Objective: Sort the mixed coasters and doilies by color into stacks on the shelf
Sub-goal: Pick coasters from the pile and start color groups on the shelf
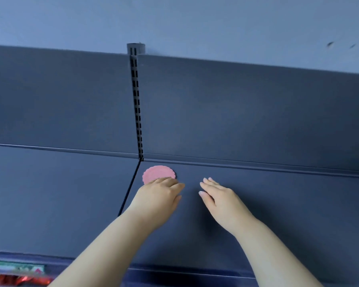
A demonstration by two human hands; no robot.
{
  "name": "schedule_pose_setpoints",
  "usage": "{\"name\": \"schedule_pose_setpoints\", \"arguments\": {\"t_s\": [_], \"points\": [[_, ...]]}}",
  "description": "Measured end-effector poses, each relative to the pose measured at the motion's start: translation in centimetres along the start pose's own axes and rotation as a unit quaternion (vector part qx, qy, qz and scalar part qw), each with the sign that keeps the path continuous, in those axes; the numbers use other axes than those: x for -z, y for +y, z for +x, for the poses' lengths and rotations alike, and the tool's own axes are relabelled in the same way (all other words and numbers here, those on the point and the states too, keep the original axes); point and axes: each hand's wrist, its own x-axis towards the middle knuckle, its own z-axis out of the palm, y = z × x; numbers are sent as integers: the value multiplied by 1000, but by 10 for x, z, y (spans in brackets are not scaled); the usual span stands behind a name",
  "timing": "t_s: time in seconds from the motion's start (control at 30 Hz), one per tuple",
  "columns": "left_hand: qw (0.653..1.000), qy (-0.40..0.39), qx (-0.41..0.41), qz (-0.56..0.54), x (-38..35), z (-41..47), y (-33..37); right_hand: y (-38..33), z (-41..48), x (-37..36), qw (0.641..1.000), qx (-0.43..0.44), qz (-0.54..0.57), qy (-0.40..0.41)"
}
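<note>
Closest, at the bottom and far to the left of the post, red shiny packs point(19, 281) peek out under the shelf's front edge. A blurry label point(19, 268) sits on that edge; I cannot read it.

The shelf point(278, 214) is dark blue, flat and smooth. A thin black gap point(131, 187) runs across it from the foot of the post toward the front and splits it into two boards.

Two bare arms reach in over the board to the right of the post. The left hand point(160, 195) is nearer the post. It lies palm down and flat, with its fingers mostly straight. The fingers rest on the near edge of a pink doily point(157, 172). It does not grip it. The right hand point(218, 195) is farther from the post, palm down, with straight fingers close together. It holds nothing. I cannot tell if it touches the shelf.

The pink doily is round with a wavy edge. It lies flat on the shelf, just right of the post's foot, near the back. Most of it shows beyond the left hand's fingers.

Behind it stands a dark blue back panel point(236, 110). The post point(136, 100) is grey with two rows of little black holes. Above all this is a paler blue wall point(174, 17).
</note>
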Motion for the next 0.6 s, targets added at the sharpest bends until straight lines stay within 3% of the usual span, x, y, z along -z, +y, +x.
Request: {"name": "schedule_pose_setpoints", "arguments": {"t_s": [0.07,0.43,0.6], "points": [[998,28,-52,17,-2,10,38,23,-20,19,1000,0,-3,9],[993,78,-88,-10,-61,61,302,206,-170,151,997,-40,12,59],[994,60,-91,-31,-72,79,362,255,-194,189,995,-67,21,77]]}}
